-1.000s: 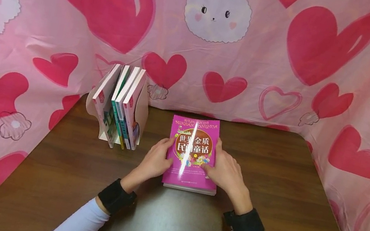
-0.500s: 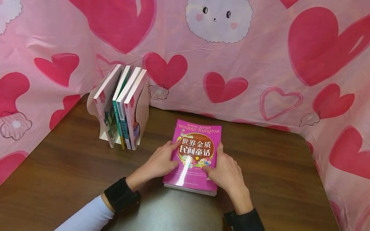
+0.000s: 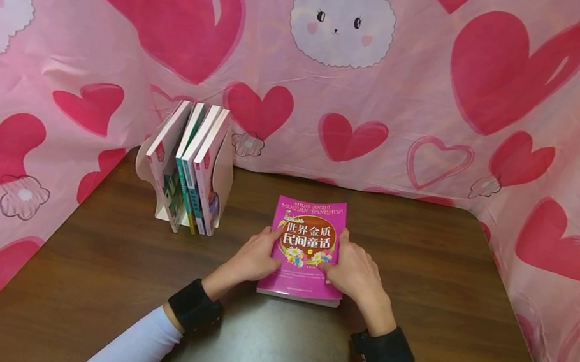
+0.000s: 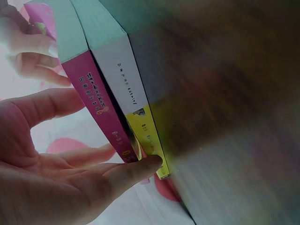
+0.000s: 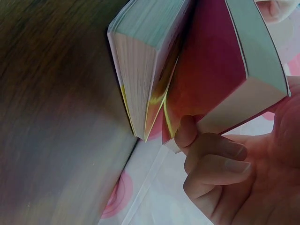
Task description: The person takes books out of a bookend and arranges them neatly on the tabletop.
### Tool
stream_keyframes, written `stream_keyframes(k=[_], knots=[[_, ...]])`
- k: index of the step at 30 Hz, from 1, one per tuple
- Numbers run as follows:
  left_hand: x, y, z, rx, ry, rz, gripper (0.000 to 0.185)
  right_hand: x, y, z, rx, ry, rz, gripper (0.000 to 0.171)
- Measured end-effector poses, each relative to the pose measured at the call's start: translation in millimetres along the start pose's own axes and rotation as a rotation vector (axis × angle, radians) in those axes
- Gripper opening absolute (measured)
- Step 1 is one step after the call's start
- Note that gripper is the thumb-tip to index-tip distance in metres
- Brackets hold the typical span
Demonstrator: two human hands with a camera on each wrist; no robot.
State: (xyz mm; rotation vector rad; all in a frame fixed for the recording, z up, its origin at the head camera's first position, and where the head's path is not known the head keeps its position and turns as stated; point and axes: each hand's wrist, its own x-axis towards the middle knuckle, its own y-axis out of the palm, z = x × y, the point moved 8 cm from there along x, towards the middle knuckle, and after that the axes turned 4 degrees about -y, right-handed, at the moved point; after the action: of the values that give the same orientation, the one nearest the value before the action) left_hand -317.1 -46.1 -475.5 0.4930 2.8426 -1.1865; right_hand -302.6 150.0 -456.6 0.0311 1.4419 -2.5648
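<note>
Both hands, left [image 3: 253,258] and right [image 3: 352,273], clamped the glossy, stiff pink book [image 3: 309,236] by its side edges, probably slippery.

We see a dark brown wooden table [image 3: 93,276] with a visible grain and a rounded far corner; its surface gives back a soft, pale sheen near our edge. A pink cloth backdrop [image 3: 417,87] closes it in on three sides, hanging behind and folding forward along the left and right. The cloth carries large red hearts [image 3: 510,68], smaller outlined hearts, and white rabbit faces [image 3: 343,19] with blushing cheeks. It shows light creases and wrinkles where it meets the table's far edge. The light is even and bright, with only faint shadows on the wood.
</note>
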Motion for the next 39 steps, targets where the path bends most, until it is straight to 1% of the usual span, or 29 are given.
stream_keyframes(k=[14,21,28,33,39], knots=[[0.9,6.6,-0.9,0.014,-0.009,0.05,0.082,1.0,1.9,-1.7,-0.01,0.019,0.022,0.107],[0.6,8.1,-1.9,0.039,-0.02,0.063,0.081,2.0,2.4,-3.6,-0.023,0.015,0.022,0.104],[0.2,10.1,1.4,0.031,-0.047,0.084,0.082,2.6,6.6,-5.9,-0.041,0.026,0.056,0.099],[1.5,10.9,2.3,0.04,-0.035,0.097,0.081,2.7,10.4,-8.5,-0.058,0.048,0.088,0.097],[1.9,10.6,2.1,0.043,-0.025,0.103,0.081,2.3,11.7,-8.8,-0.065,0.058,0.097,0.096]])
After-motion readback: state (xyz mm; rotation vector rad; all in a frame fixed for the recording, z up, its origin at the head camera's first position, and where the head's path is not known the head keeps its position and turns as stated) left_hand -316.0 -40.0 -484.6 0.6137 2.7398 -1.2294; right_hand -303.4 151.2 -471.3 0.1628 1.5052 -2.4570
